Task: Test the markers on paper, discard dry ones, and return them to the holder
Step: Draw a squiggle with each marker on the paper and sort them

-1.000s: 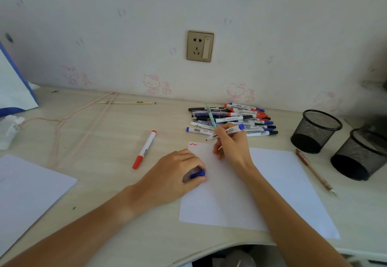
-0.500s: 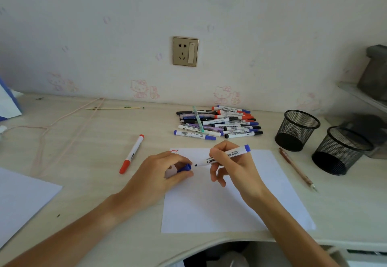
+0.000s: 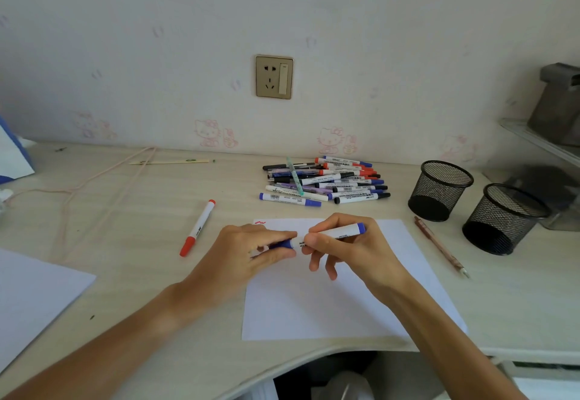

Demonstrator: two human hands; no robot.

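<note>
Both hands work over the paper [image 3: 345,299], which lies flat at the near edge of the counter [image 3: 131,211]. The left hand [image 3: 251,252] curls its fingers [image 3: 276,238] tight round the blue cap [image 3: 284,244]. The right hand [image 3: 345,249] pinches the marker [image 3: 342,231] between thumb and forefinger, the other fingers loosely bent below it. The marker lies nearly level, its blue end to the right; cap and barrel meet between the two hands, and whether the cap is fully seated I cannot tell.

A small red scribble [image 3: 260,222] marks the paper's far left corner. Left of the paper lies a red marker [image 3: 197,227], capped, slanting on the counter. A second sheet [image 3: 34,299] shows at the near left. Right of the paper lies a brown pencil [image 3: 439,246], and beyond it stand two black mesh holders [image 3: 439,191], upright, close together.

Farther back, a pile of markers [image 3: 323,184] lies with blue, red and black caps, a pale green pen across it. A pink cord [image 3: 94,186] and a thin stick [image 3: 169,162] lie at the far left, and a socket [image 3: 274,77] sits on the wall.
</note>
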